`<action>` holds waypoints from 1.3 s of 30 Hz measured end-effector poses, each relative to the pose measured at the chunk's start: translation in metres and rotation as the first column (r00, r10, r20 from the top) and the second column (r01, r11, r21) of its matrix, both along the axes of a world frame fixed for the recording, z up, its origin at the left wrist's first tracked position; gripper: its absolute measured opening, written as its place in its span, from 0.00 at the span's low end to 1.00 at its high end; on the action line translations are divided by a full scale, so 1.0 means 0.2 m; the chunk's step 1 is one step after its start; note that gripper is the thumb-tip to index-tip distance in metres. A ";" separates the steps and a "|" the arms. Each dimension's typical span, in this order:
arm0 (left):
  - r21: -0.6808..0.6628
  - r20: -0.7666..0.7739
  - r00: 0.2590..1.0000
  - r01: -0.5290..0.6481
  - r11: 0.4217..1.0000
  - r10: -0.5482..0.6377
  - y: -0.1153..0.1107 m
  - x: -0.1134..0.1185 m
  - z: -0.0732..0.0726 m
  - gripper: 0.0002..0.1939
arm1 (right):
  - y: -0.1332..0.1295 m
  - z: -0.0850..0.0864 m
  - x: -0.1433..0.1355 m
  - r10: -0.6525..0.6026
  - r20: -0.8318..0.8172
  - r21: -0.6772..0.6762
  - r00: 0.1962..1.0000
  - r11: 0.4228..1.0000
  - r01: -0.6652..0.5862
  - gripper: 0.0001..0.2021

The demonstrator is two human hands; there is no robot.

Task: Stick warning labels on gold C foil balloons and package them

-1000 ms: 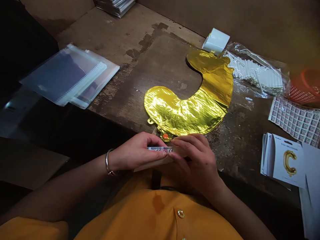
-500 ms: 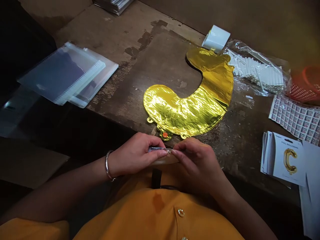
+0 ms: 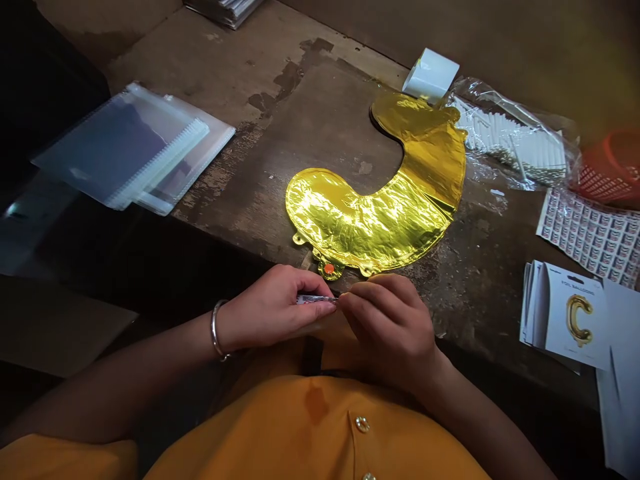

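Observation:
My left hand [image 3: 277, 303] is closed, with thumb and forefinger pinching a small printed strip [image 3: 313, 299] that looks thin and shiny. My right hand [image 3: 393, 327] is closed too, its fingertips pressed together at the strip's right end, which they mostly hide. Both hands are at the table's front edge, just below a gold foil balloon [image 3: 370, 227]. This balloon lies flat and curved like a C, with small tabs and a round tab bearing an orange dot [image 3: 329, 269] along its near edge.
Clear plastic sleeves [image 3: 120, 147] lie stacked at the left. Along the right are a white roll [image 3: 431, 73], a bag of white sticks [image 3: 515, 140], a red basket [image 3: 607, 173], a sticker sheet [image 3: 590, 233] and foil balloon cards [image 3: 575, 317]. A paper stack [image 3: 225, 10] sits at the back.
The fingers of my right hand have shifted from a thumb-and-forefinger pinch to fingertips bunched over the strip's right end. My left hand stays almost still.

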State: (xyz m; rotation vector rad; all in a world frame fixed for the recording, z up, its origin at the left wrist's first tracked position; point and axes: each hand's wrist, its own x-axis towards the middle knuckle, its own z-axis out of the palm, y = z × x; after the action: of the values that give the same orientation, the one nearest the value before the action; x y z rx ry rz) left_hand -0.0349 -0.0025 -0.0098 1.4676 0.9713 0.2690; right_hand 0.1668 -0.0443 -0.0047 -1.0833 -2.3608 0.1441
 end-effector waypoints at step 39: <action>-0.361 0.078 0.992 -0.063 0.930 0.097 0.01 0.00 -0.05 0.14 | 0.01 -0.06 0.03 0.070 0.150 0.231 0.986 0.967 -0.104 0.08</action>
State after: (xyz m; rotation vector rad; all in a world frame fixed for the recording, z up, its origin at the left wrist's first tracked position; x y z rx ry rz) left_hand -0.0345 -0.0013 -0.0194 1.0735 0.9480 0.2055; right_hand 0.1721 -0.0423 -0.0162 -0.9007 -2.4750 -0.1876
